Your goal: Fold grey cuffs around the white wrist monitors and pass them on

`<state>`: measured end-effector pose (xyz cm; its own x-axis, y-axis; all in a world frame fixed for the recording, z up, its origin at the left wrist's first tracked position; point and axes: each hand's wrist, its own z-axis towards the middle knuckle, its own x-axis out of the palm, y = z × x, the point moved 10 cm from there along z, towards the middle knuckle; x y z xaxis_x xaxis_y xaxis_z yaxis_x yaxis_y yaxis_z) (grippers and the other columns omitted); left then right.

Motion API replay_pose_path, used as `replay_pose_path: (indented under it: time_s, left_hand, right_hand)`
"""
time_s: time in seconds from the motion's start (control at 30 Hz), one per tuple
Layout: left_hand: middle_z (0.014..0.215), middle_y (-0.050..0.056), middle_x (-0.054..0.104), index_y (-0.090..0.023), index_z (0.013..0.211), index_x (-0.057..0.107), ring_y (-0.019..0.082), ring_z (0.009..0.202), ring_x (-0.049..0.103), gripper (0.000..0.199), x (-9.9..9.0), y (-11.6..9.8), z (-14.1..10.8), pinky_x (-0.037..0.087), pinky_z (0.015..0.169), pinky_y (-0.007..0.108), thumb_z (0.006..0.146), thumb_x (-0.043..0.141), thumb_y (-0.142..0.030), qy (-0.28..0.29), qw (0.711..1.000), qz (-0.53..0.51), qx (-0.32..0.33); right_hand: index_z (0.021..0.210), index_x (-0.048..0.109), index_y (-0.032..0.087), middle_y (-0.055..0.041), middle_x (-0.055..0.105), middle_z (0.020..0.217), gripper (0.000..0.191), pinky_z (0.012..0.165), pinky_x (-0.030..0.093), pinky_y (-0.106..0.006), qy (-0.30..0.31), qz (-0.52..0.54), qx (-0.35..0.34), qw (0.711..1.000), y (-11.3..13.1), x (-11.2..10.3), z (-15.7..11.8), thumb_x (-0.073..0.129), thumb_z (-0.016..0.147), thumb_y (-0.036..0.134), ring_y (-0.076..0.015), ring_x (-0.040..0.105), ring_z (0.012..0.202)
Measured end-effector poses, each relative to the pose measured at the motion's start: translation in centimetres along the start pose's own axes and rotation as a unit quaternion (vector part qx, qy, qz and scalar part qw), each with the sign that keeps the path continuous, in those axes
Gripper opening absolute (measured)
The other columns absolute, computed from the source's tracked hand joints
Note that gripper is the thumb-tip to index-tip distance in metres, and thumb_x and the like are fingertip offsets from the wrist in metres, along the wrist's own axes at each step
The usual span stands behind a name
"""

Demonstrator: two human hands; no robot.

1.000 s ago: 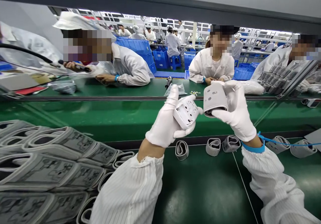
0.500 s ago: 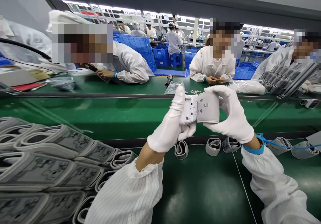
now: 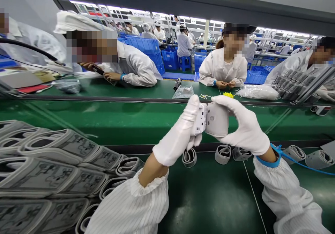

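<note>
In front of me, over the green strip, I hold a small white electronic unit and a grey rolled cuff edge to edge. My left hand, in a white glove, grips the white plastic unit, whose side with small dark slots faces the cuff. The gloved right hand curves its thumb and fingers around the grey cuff, which shows a small square port and round dots. The two pieces meet or nearly meet; I cannot tell whether they are joined. A blue band with a cord circles my right wrist.
Stacked grey cuffs fill the left side. Several rolled cuffs stand along the bench behind my hands. Beyond the green strip lie a plastic bag and yellow bits. Co-workers in white sit across, and an overhead panel spans the top.
Both hands have dipped slightly with the unit and the cuff, and the unit is turned a little more edge-on. My view has shifted slightly; yellow bits now show beyond the right hand.
</note>
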<state>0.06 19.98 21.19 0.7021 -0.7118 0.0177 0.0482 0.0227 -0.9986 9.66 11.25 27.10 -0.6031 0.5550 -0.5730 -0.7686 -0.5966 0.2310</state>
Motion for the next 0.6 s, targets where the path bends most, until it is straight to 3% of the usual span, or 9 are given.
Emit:
replay_pose_path:
  time_s: [0.2, 0.4, 0.6]
  left_hand:
    - [0.051, -0.005, 0.045, -0.024, 0.073, 0.045, 0.009, 0.039, 0.039, 0.069, 0.4, -0.8, -0.4, 0.031, 0.037, 0.022, 0.087, 0.033, -0.090, -0.018, 0.999, 0.041, 0.017]
    - [0.058, -0.006, 0.046, -0.025, 0.080, 0.046, 0.010, 0.046, 0.040, 0.058, 0.8, -0.9, -0.5, 0.041, 0.049, 0.024, 0.096, 0.032, -0.079, 0.024, 0.991, 0.121, 0.054]
    - [0.071, -0.003, 0.057, -0.026, 0.116, 0.061, 0.013, 0.053, 0.049, 0.058, 0.9, -0.4, -0.3, 0.046, 0.051, 0.026, 0.090, 0.053, -0.078, 0.060, 0.994, 0.052, 0.078]
  right_hand:
    - [0.148, 0.051, 0.020, -0.0093, 0.063, 0.143, 0.075, 0.114, 0.055, -0.037, -0.011, -0.032, -0.017, 0.999, 0.5, 0.3, -0.2, 0.074, 0.077, 0.013, -0.0266, 0.064, 0.130]
    - [0.152, 0.049, 0.021, -0.0079, 0.059, 0.149, 0.072, 0.122, 0.048, -0.039, -0.017, -0.079, -0.049, 0.996, 1.4, 0.8, -0.6, 0.067, 0.083, 0.010, -0.0258, 0.059, 0.137]
    - [0.154, 0.045, 0.018, -0.0125, 0.054, 0.153, 0.068, 0.118, 0.052, -0.037, 0.004, -0.133, -0.080, 0.988, 3.1, 0.8, -0.8, 0.062, 0.089, 0.007, -0.0244, 0.057, 0.140]
